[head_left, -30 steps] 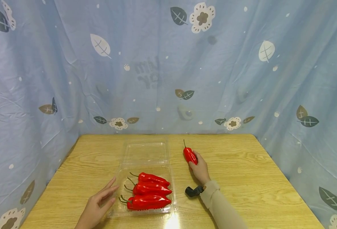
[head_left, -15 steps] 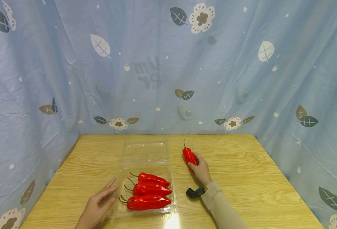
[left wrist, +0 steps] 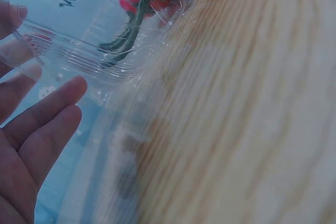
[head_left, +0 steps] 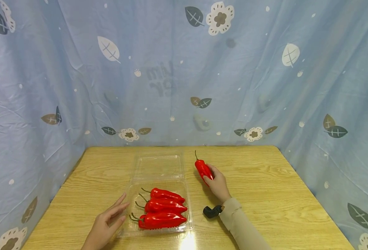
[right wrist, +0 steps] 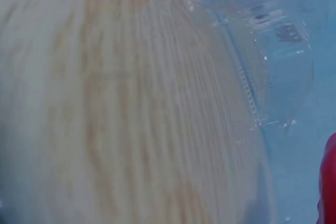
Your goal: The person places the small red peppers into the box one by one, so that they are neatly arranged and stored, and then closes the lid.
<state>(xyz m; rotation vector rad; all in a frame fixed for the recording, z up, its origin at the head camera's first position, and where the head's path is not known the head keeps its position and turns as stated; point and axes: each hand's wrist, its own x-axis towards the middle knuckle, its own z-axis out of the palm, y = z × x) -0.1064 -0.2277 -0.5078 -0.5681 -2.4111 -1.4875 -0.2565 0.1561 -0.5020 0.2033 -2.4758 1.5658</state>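
Observation:
In the head view my right hand (head_left: 219,185) grips a red chili pepper (head_left: 202,168) near its lower end, its green stem pointing up and away. Only a red sliver of this pepper (right wrist: 329,182) enters the right wrist view at the edge. Several more red peppers (head_left: 165,205) lie side by side in a clear plastic clamshell box (head_left: 187,184), stems to the left. At the box's left side is my left hand (head_left: 104,224), fingers extended. The left wrist view shows its fingers (left wrist: 52,108) right at the clear rim, partly overlapped by it.
The box's clear lid (head_left: 159,166) lies folded back on the wood-grain table (head_left: 259,194). A black wrist device (head_left: 212,211) sticks out at the right cuff. Behind and on both sides hangs a blue patterned curtain (head_left: 171,69).
My right hand and the pepper in it have shifted slightly left, the pepper tilting a little more toward the left. My left hand and the box have stayed in place.

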